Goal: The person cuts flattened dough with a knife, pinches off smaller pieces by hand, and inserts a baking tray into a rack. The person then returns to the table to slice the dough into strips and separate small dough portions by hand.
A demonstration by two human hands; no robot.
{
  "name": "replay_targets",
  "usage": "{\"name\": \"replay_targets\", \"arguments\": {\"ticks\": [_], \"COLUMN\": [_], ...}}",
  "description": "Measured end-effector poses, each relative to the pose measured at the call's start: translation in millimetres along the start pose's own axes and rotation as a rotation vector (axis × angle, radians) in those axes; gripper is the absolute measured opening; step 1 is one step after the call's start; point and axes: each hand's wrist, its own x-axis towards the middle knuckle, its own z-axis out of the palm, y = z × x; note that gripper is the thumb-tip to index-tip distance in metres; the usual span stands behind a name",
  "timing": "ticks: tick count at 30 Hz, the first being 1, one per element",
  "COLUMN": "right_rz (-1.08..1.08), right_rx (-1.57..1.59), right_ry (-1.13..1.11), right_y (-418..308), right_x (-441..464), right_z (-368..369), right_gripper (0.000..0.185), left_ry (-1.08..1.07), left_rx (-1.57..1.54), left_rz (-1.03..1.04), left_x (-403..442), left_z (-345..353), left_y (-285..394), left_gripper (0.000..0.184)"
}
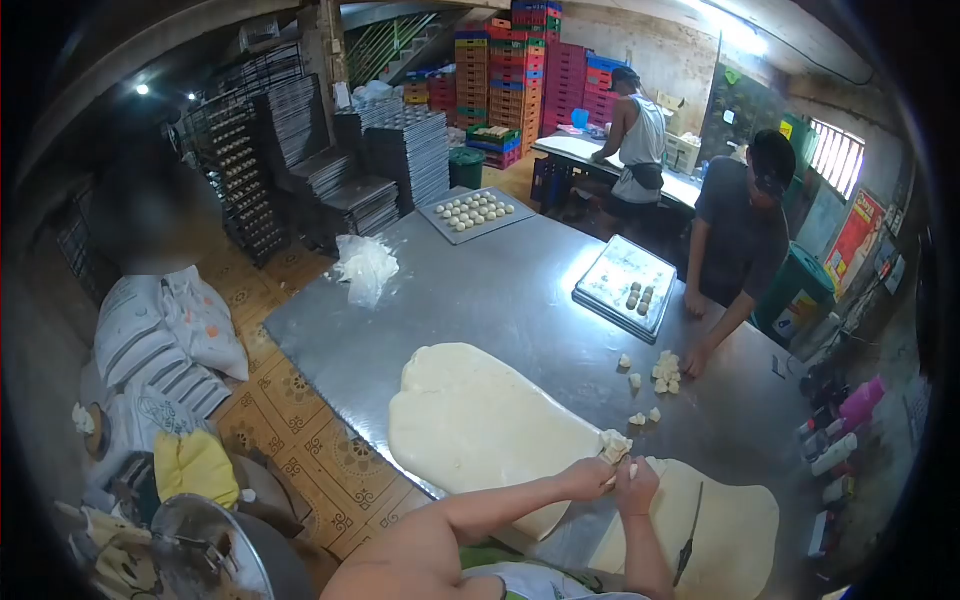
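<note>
A large sheet of pale dough [480, 410] lies on the metal table [480, 280] in front of me. Its narrow right end reaches my left hand [588, 480], whose fingers are closed on the dough there. My right hand [637, 485] is closed close beside it, also gripping a bit of dough. A torn lump of dough [616, 444] sticks up just above both hands. To the right of my hands lies a second flat dough piece [740, 520], with a long dark knife [690, 535] on top of it.
Small dough pieces [666, 371] lie near a person in a dark shirt [745, 215]. Beside them is a stacked tray [628, 280] with dough balls. Farther back are another tray of balls [475, 214], a floury plastic bag [366, 268] and a person in a white top [641, 135].
</note>
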Motion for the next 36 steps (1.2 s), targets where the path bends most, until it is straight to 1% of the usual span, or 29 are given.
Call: {"name": "replay_targets", "arguments": {"ticks": [2,3,6,7,10,11,14,15,18,19,21,22,23,25,26,27,29,30,31,34,35,36], "right_rz": [0.065,0.064,-0.274,-0.264,-0.364,-0.358,-0.173,-0.178,-0.017,-0.011,0.111,0.180,0.194,-0.110,-0.242,-0.223,-0.220,-0.198,-0.182,-0.139,-0.078,-0.005], "right_rx": [-0.350,-0.349,-0.365,-0.362,0.258,0.272,0.413,0.414,0.169,0.171,-0.115,-0.257,-0.254,-0.033,0.066,0.047,0.346,0.341,0.366,0.390,0.314,0.239], "right_ry": [-0.180,-0.179,0.046,0.049,-0.103,-0.115,-0.068,-0.070,0.006,0.005,-0.131,-0.211,-0.210,-0.033,0.060,0.079,-0.141,-0.133,-0.092,0.023,0.056,0.091], "right_y": [32.1,37.1,48.2,40.8,-19.8,-30.0,-50.0,-39.7,13.2,23.9,42.5,39.9,34.2,16.0,5.3,-10.2,-44.7,-51.9,-58.8,-60.8,-51.7,-40.4], "right_x": [0.5,-8.7,-19.0,-25.9,-2.7,-2.5,1.1,-2.9,-15.7,-15.3,-8.0,-13.5,-18.8,-13.4,-18.8,-22.3,-14.2,-10.3,-7.3,-4.6,-4.5,-7.9], "right_z": [-6.2,-6.8,-5.5,-9.0,-23.4,-30.4,-46.9,-44.5,-13.8,-9.9,-6.6,-8.4,-6.7,-8.9,-15.2,-22.8,-29.8,-28.6,-28.3,-25.4,-17.9,-8.2], "right_gripper": [0.030,0.030,0.029,0.029,0.026,0.026,0.024,0.024,0.027,0.027,0.027,0.027,0.027,0.028,0.028,0.028,0.029,0.029,0.028,0.026,0.025,0.024], "left_ry": [-0.251,-0.251,0.130,0.120,0.389,0.390,0.200,0.205,-0.009,-0.014,-0.158,-0.234,-0.247,0.041,0.163,0.137,0.276,0.344,0.327,0.115,0.080,0.018], "left_rx": [0.263,0.265,-0.142,-0.141,-0.047,-0.044,-0.131,-0.129,0.214,0.213,0.184,0.159,0.156,-0.106,-0.250,-0.261,0.003,0.127,0.110,-0.202,-0.216,-0.036], "left_rz": [0.065,0.065,0.117,0.114,0.348,0.328,0.016,0.017,-0.263,-0.266,-0.070,0.021,0.019,-0.004,-0.017,-0.002,0.233,0.334,0.328,-0.013,-0.001,-0.124], "left_x": [-4.4,-4.1,3.1,0.6,9.7,6.5,9.3,11.2,7.8,1.8,-10.6,-18.1,-22.2,-15.6,-12.0,-5.7,3.7,-0.7,-5.3,1.2,3.0,1.1], "left_z": [-4.0,-5.1,-19.5,-13.6,-14.0,-13.6,-21.5,-11.6,20.5,19.0,0.9,-1.1,-2.2,-10.1,-6.8,-7.1,-20.0,-23.0,-24.3,-31.4,-25.1,-18.3], "left_y": [17.7,22.4,33.3,40.0,61.1,62.1,53.2,53.6,50.5,58.8,94.8,103.6,91.9,42.2,30.2,36.2,50.7,53.4,49.1,32.0,31.9,40.4], "left_gripper": [0.053,0.053,0.041,0.041,0.030,0.030,0.031,0.031,0.040,0.040,0.043,0.045,0.045,0.046,0.046,0.046,0.046,0.046,0.046,0.041,0.041,0.038]}}
